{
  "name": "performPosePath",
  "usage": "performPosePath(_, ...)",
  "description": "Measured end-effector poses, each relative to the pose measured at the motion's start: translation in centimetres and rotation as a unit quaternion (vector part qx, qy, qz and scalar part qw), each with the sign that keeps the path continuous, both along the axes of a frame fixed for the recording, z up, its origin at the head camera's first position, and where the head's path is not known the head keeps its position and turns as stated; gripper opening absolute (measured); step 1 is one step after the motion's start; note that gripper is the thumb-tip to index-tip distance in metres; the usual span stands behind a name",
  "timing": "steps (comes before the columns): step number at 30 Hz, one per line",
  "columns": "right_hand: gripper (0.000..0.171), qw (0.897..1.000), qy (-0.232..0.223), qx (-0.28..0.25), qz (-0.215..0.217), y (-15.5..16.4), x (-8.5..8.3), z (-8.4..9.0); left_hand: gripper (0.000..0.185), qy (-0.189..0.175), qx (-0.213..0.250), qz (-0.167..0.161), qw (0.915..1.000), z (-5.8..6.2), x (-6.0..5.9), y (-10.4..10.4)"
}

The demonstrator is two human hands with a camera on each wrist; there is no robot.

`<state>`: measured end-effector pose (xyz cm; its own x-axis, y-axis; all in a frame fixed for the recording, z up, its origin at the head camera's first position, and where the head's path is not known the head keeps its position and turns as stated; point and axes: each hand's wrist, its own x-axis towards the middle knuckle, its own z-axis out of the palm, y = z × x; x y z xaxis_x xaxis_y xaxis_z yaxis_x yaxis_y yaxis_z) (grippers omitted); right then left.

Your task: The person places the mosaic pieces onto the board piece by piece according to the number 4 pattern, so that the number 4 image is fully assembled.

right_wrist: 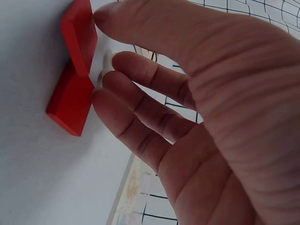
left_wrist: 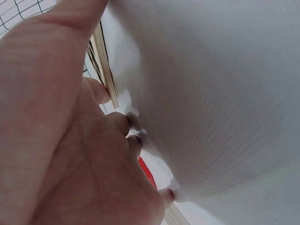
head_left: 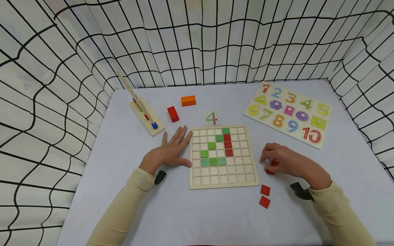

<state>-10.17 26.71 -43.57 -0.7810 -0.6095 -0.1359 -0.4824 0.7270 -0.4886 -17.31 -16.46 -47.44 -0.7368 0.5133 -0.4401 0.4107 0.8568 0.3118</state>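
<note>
The pale wooden grid board (head_left: pixel 223 184) carries green tiles (head_left: pixel 213 161) and, at their two o'clock, red tiles (head_left: pixel 227 144). More red tiles (head_left: pixel 264 195) lie on the pale blue-grey table (head_left: pixel 197 218). Black grid lines cross the white backdrop (head_left: pixel 197 41). Both sleeves (head_left: pixel 123 212) are beige.

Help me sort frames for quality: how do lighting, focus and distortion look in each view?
Head view: even soft light, sharp, but the netting bows from wide-angle distortion; faint shadows under both hands. Left wrist view: the left hand fills the frame, close and soft, the table washed pale. Right wrist view: the right hand looms large, red tiles fairly crisp, background blurred.
</note>
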Motion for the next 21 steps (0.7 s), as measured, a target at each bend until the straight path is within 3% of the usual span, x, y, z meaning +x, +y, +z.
performPosePath(5, 0.018, 1.0, -0.007, -0.015, 0.009, 0.0, 0.2, -0.1, 0.129, -0.004, 0.01, 0.001, 0.9999, 0.4, 0.1, 0.0)
performPosePath(12, 0.029, 1.0, -0.018, 0.021, 0.011, 0.2, 0.9, -0.2, 0.128, -0.014, 0.018, 0.0, 0.9997, 1.1, 0.4, 0.1)
performPosePath(21, 0.02, 0.999, 0.011, 0.013, 0.036, 0.3, 1.0, -0.4, 0.125, -0.01, -0.009, -0.002, 0.9999, 2.1, 0.7, 0.5)
